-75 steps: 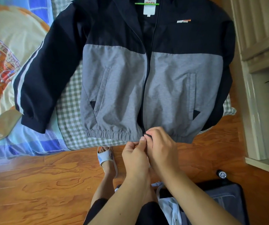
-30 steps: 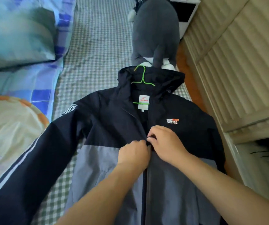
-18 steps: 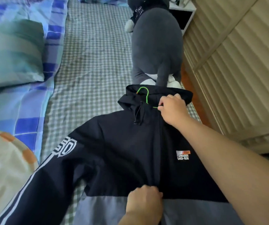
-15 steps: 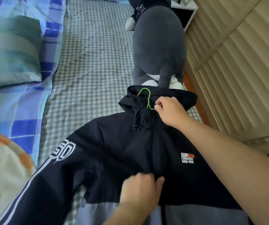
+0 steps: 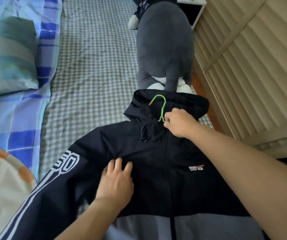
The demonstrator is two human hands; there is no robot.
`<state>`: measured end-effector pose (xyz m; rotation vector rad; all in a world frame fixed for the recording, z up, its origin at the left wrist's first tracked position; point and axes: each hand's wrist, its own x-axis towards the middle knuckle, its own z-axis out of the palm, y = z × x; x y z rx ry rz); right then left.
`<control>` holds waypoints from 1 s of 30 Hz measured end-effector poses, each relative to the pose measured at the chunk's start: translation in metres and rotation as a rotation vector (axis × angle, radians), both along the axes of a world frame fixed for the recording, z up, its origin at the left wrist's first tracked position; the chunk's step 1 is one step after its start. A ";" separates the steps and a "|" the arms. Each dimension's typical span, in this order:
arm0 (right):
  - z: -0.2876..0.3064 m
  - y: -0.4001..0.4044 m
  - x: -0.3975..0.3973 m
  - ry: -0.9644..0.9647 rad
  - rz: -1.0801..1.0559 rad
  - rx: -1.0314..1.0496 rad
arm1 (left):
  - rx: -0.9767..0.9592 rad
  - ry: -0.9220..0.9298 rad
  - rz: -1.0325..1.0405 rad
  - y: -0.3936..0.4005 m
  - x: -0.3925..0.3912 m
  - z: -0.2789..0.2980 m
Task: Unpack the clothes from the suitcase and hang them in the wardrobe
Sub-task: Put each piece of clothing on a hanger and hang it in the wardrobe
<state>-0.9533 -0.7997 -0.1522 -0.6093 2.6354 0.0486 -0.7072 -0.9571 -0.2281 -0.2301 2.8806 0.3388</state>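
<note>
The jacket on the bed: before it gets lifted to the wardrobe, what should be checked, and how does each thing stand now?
1. Jacket zipped up the front: ok.
2. Green hanger hook sticks out at the collar: ok.
3. Right hand holds the hanger's neck: ok.
4. Left hand off the jacket: not ok, it rests flat on the chest.
5. Hanger seated in both shoulders: cannot tell, hidden.
6. Wardrobe open: cannot tell.
</note>
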 end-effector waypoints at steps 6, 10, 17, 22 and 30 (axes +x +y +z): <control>0.112 0.056 0.085 0.135 -0.185 -0.460 | 0.398 0.355 0.048 -0.009 0.016 0.136; 0.229 0.124 0.153 0.270 -0.355 -0.735 | 0.491 0.653 -0.075 0.036 -0.002 0.274; 0.444 0.266 0.259 0.345 -0.495 -0.893 | 0.100 0.578 -0.407 0.148 0.003 0.471; 0.567 0.400 0.348 0.630 -0.598 -0.908 | 0.284 0.612 -0.449 0.208 0.037 0.562; 0.658 0.541 0.473 0.772 -0.732 -0.777 | 0.186 0.641 -0.641 0.331 0.056 0.661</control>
